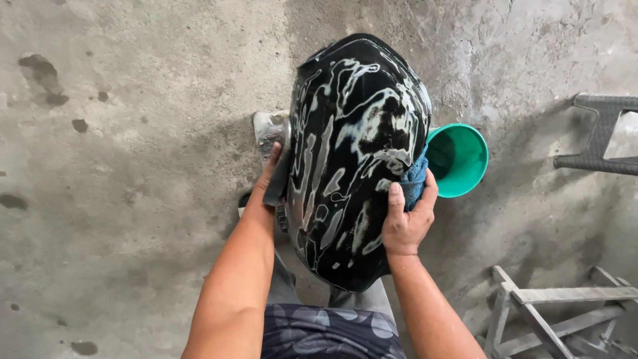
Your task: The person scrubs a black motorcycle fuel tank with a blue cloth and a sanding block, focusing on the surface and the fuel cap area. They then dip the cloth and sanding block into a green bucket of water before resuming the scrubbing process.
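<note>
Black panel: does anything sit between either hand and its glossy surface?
Yes, on the right. A blue cloth lies between the right hand and the soapy black panel; only the thumb touches it directly. The left hand holds the panel's opposite edge bare.

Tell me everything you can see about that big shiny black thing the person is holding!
The black shell is a large, rounded, glossy piece, like a curved vehicle panel, narrower at the near end. Whitish soapy streaks run all over its wet-looking surface. It is held up over a rough concrete floor. The left hand grips its left edge, and the right hand presses a blue cloth against its right side. A green bucket sits just behind it on the right.
</note>
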